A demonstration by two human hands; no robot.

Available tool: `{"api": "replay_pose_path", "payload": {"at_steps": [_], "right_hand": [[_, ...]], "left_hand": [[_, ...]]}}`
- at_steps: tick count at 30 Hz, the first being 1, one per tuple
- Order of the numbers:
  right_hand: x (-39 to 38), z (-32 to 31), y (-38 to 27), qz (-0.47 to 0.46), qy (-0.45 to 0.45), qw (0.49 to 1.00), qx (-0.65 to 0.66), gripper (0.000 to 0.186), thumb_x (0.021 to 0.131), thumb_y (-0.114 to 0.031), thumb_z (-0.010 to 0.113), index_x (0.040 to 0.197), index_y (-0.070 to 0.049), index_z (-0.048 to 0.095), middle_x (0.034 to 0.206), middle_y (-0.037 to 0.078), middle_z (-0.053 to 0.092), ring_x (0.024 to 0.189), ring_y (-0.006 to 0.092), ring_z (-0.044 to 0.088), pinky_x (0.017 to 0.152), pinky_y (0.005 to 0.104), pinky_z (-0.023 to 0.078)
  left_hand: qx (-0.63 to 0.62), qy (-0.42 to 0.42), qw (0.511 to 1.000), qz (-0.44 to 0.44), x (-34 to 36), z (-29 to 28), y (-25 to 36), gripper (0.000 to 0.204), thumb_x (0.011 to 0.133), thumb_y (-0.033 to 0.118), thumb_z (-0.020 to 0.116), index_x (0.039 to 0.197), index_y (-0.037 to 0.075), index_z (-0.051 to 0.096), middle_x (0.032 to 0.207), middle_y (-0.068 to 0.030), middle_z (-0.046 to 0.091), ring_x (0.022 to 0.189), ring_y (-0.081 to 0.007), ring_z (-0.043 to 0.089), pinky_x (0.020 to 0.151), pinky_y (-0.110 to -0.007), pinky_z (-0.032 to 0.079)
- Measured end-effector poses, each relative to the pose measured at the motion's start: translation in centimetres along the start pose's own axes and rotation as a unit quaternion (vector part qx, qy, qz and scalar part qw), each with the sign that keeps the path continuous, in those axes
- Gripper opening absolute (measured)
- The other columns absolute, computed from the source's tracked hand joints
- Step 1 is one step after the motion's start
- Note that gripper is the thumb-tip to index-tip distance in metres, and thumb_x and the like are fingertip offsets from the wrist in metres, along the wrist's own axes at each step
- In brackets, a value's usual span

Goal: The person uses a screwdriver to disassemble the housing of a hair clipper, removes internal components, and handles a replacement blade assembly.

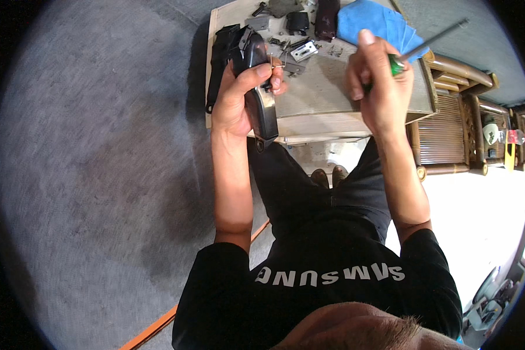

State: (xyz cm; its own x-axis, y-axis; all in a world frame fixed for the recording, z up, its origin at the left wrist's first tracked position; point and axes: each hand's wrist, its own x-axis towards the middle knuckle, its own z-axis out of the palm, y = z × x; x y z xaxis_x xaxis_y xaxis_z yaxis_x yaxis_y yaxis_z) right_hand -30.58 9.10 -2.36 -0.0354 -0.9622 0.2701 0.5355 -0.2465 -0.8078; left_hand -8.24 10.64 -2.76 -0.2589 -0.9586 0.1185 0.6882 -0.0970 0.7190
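My left hand grips a black hair clipper upright, its metal-topped end toward the far side of the table; small thin metal bits show by my fingertips. My right hand is closed around a screwdriver with a green handle, its shaft angled up and right, away from the clipper. Beyond my hands on the table lie a small silver part, a dark square piece, a brown elongated casing and loose screws. A long black item lies left of the clipper.
Blue cloths sit at the table's back right. Bamboo furniture stands on the right, with a bottle and small items farther along. The grey floor stretches left, crossed low down by an orange strip.
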Motion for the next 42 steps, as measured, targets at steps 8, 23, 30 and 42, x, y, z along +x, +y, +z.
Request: {"api": "replay_pose_path", "payload": {"at_steps": [8, 23, 30, 42], "right_hand": [[3.2, -5.3, -3.2, -0.114, -0.007, 0.769, -0.629, 0.027, 0.093, -0.03, 0.075, 0.106, -0.007, 0.078, 0.089, 0.015, 0.076, 0.083, 0.0286, 0.075, 0.075, 0.0389, 0.057], [2.9, -2.8, -1.4, -0.151, -0.073, 0.654, -0.738, 0.039, 0.089, -0.051, 0.073, 0.1, -0.014, 0.079, 0.092, 0.009, 0.076, 0.08, 0.0332, 0.074, 0.07, 0.044, 0.059], [3.2, -2.6, -0.8, -0.144, -0.065, 0.662, -0.733, 0.034, 0.089, -0.049, 0.073, 0.103, -0.019, 0.078, 0.092, 0.01, 0.076, 0.081, 0.0328, 0.074, 0.07, 0.0443, 0.059], [3.5, -2.5, -1.8, -0.104, -0.104, 0.686, -0.713, 0.032, 0.09, -0.047, 0.073, 0.107, -0.02, 0.078, 0.08, 0.011, 0.075, 0.078, 0.0333, 0.075, 0.07, 0.0451, 0.06]], "left_hand": [[0.012, -0.008, 1.0, 0.012, 0.2, -0.1, -0.1, 0.021, 0.091, 0.005, 0.071, 0.111, 0.006, 0.065, 0.094, -0.0108, 0.069, 0.079, -0.0159, 0.061, 0.07, -0.033, 0.048], [0.015, -0.007, 1.0, 0.009, 0.1, -0.3, 0.0, 0.025, 0.091, 0.004, 0.071, 0.115, 0.005, 0.064, 0.097, -0.0116, 0.07, 0.079, -0.0163, 0.062, 0.071, -0.034, 0.048], [0.001, -0.025, 1.0, 0.004, 0.2, -0.5, -0.1, 0.029, 0.091, 0.002, 0.069, 0.12, 0.005, 0.063, 0.099, -0.0128, 0.07, 0.079, -0.0165, 0.063, 0.071, -0.035, 0.048], [0.013, -0.02, 1.0, 0.008, 0.0, -0.5, 0.1, 0.03, 0.092, 0.002, 0.068, 0.121, 0.005, 0.062, 0.098, -0.0118, 0.07, 0.079, -0.0164, 0.063, 0.072, -0.035, 0.048]]}}
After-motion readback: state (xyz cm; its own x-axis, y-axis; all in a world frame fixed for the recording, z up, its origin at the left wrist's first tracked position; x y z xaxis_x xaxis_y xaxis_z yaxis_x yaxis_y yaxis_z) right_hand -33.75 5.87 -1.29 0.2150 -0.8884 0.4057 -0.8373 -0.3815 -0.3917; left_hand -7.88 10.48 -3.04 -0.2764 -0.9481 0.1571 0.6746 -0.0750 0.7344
